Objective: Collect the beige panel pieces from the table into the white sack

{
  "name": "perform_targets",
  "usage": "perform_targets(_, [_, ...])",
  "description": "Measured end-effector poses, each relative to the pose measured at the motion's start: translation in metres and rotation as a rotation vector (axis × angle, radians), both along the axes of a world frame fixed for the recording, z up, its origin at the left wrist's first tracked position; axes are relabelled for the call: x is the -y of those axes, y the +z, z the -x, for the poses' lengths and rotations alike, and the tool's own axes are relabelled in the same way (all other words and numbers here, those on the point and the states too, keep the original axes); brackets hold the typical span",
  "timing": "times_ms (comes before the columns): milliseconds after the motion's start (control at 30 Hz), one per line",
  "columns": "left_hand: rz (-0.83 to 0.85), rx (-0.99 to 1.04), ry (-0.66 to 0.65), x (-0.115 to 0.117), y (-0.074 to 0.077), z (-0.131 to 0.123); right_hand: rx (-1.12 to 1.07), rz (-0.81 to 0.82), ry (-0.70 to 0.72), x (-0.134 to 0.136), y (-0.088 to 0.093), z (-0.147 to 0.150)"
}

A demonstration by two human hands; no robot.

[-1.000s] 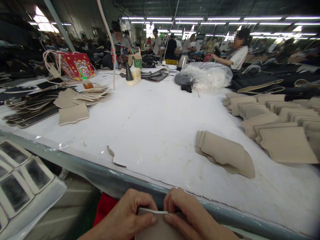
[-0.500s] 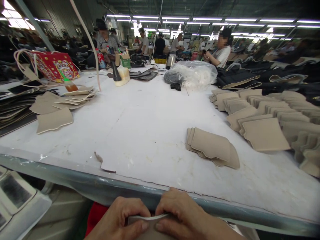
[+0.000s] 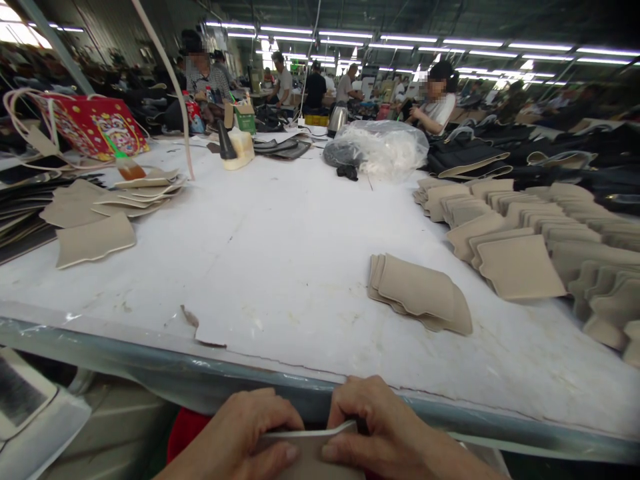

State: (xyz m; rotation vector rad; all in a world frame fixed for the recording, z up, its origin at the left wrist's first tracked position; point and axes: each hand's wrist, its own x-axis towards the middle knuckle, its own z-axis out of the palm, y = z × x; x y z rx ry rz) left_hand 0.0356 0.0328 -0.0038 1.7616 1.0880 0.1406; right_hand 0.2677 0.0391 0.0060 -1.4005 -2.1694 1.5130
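Both my hands pinch the upper edge of one beige leather piece (image 3: 311, 448) just below the table's front edge; its lower part runs out of view. My left hand (image 3: 250, 433) is closed on it, thumb on the near face and fingers curled behind. My right hand (image 3: 383, 427) grips the same edge a little to the right in the same way. Ahead on the table lies a small fanned stack of beige pieces (image 3: 417, 288). Rows of similar beige pieces (image 3: 520, 267) overlap at the right.
The white-covered table (image 3: 280, 253) has a torn front edge. At the left lie more beige pieces (image 3: 97, 240), a glue bottle (image 3: 129, 167) and a red bag (image 3: 95, 123). Farther back are a black cone (image 3: 226, 143) and a plastic bag (image 3: 385, 150). Several people work beyond.
My right hand has shifted slightly right along the piece's edge, widening the gap between my hands. The view has turned slightly to the right.
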Motion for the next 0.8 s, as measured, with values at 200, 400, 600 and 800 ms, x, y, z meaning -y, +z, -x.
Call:
perform_targets(200, [-0.024, -0.077, -0.139, -0.009, 0.007, -0.021, -0.048, 0.068, -0.006, -0.001, 0.000, 0.000])
perform_targets(400, [-0.056, 0.072, -0.033, -0.003, 0.000, -0.016, -0.105, 0.079, -0.045, 0.002, -0.001, -0.010])
perform_targets(600, [-0.049, -0.021, 0.029, -0.006, 0.000, -0.018, -0.062, -0.132, 0.006, 0.003, -0.019, -0.003])
perform_targets(800, [-0.009, -0.036, 0.035, -0.008, 0.006, -0.020, -0.124, -0.015, 0.095, -0.006, -0.008, 0.001])
